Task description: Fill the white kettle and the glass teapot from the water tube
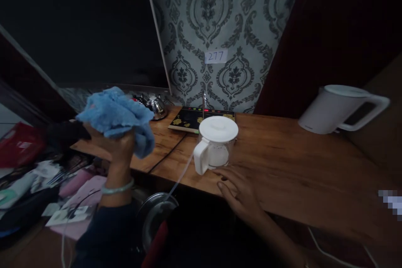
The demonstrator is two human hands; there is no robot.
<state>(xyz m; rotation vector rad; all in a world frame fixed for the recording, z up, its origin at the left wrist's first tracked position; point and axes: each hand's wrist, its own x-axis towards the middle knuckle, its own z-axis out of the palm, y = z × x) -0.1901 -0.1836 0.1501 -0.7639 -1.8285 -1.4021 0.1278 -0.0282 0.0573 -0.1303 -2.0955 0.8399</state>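
My left hand (pixel 121 147) is raised at the left with a fluffy blue cloth (pixel 114 111) bunched in it; the cloth hides most of the fingers. A clear jug (pixel 220 155) with a white lid (pixel 219 129) and a white handle (pixel 201 157) stands upright near the table's front edge. Just in front of it is my right hand (pixel 240 194), its thumb and fingers apart with nothing between them. The fingertips are close to the jug's base; whether they touch it I cannot tell.
Behind the jug lies a black induction cooker (pixel 191 119) with lit red digits. A white electric kettle (pixel 334 109) stands right on the wooden table (pixel 276 163). Shiny teapots (pixel 156 106) sit back left. Below the edge, a thin tube leads into a metal pot (pixel 157 217).
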